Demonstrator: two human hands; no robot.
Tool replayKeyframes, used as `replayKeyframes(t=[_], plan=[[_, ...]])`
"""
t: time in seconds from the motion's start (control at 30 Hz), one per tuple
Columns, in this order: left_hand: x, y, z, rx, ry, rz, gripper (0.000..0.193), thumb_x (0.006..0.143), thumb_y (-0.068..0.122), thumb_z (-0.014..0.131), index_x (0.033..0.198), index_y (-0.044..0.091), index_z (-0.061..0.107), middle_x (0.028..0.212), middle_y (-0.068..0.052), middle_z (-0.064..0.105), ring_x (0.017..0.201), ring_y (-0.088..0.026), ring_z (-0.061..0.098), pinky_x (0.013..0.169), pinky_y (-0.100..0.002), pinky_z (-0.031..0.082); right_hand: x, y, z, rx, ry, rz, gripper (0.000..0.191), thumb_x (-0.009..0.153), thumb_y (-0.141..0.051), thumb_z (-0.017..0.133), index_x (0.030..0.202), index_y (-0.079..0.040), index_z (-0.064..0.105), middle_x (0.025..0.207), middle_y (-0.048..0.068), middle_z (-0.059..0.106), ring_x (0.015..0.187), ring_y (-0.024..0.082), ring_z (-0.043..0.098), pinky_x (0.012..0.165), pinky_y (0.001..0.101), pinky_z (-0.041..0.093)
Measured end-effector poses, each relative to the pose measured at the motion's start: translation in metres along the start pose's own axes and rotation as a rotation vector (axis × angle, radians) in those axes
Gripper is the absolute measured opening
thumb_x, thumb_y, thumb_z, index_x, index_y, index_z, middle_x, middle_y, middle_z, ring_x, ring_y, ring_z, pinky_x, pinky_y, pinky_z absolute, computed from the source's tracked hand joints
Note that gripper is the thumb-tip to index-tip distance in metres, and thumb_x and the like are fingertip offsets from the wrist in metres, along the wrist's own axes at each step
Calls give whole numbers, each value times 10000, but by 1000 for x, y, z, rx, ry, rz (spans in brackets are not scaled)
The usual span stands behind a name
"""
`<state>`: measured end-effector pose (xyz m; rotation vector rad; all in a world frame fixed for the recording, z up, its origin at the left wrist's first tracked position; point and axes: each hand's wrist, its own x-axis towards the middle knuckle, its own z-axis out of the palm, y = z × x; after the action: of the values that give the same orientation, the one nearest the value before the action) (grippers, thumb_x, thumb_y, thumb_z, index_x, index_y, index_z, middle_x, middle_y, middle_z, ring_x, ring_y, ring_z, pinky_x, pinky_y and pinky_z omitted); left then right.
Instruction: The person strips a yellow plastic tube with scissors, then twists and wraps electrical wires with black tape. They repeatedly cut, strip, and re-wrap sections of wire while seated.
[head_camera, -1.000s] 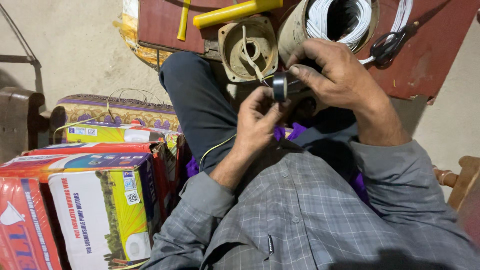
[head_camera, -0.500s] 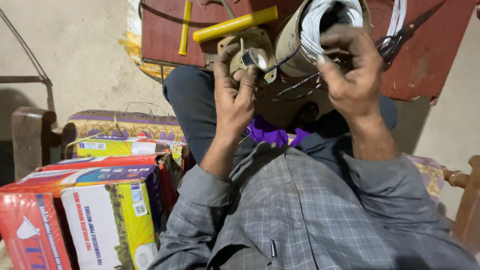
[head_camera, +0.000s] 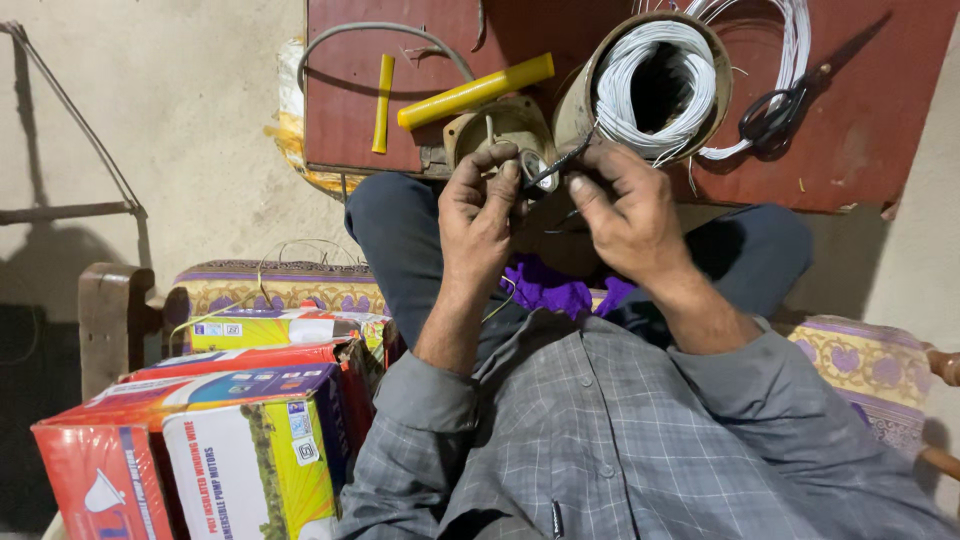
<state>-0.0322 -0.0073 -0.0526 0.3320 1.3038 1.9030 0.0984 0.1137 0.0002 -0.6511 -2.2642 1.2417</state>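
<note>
Here, small ring (head_camera: 535, 167) between both hands.

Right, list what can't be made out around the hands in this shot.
- Head view: the small round part that the left hand pinches is mostly covered by fingers; its kind is unclear.
- The thin dark tool in the right hand: its handle is hidden in the palm.
- The white wire coil: shadow swallows its core.
- The scissors: dim, blade tips hard to tell.
</note>
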Motion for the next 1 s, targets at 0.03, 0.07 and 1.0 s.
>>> replayKeyframes(t=[0.03,0.07,1.0], plan=[[0,-1,-1,-21,-24,15,262,1061,116,652,1285,-13,611,982,-24,697,813,-43,610,707,-198,490,1,0,2,-38,-12,-60,236,986,8,659,1212,65,696,1160,168,734,1101,231,714,970,351,556],[-1,-1,-3,-42,-48,30,276,1058,105,662,1298,-19,604,1018,-37,713,871,-48,640,764,-204,519,1,0,3,17,26,-12,221,992,1,669,1204,58,693,1146,160,738,1078,226,712,957,340,558],[-3,10,-13,-31,-126,-91,353,1052,125,652,1364,-38,629,1008,-16,695,831,-54,592,747,-208,496,2,5,4,-69,-19,87,275,971,-64,660,1228,26,698,1080,137,724,990,232,731,894,336,564]])
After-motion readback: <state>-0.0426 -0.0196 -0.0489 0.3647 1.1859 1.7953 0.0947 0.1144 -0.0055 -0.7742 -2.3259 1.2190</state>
